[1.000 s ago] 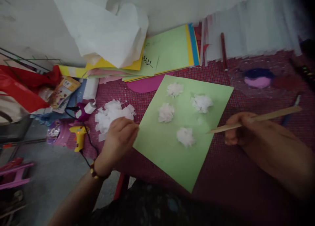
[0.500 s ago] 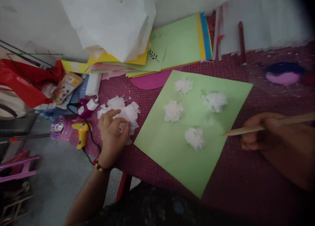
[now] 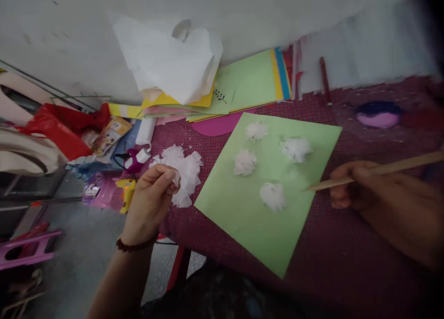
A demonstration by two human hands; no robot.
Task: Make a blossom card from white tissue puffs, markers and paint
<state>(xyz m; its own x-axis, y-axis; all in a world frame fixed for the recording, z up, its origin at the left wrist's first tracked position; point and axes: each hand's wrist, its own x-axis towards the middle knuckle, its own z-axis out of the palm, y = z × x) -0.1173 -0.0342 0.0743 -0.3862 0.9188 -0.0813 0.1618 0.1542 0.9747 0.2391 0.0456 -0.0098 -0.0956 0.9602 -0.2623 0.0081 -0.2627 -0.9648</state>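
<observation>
Grey wall point(image 3: 270, 18) behind, dark red checked cloth over your desk point(image 3: 212, 148). Printed packet point(image 3: 114, 134) at left, its lettering too small to read; sprig print point(image 3: 219, 96) in black on the green-topped paper stack point(image 3: 249, 80), part-covered by a crumpled white sheet point(image 3: 173, 62). Your hands are well apart: your left hand point(image 3: 149, 203) pinches a white scrap point(image 3: 176, 177) and blocks part of the white paper pile point(image 3: 189, 171) and the yellow glue gun point(image 3: 127, 194). Your right hand point(image 3: 367, 196) is closed around a wooden stick point(image 3: 402, 164), tip over the right edge of the green sheet point(image 3: 232, 212). That sheet lies skewed between your hands, four white paper tufts point(image 3: 272, 196) on it. Red bag point(image 3: 58, 129) beside the packet; red pen point(image 3: 325, 80) and navy-and-pink oval point(image 3: 378, 119) beyond your right hand.
</observation>
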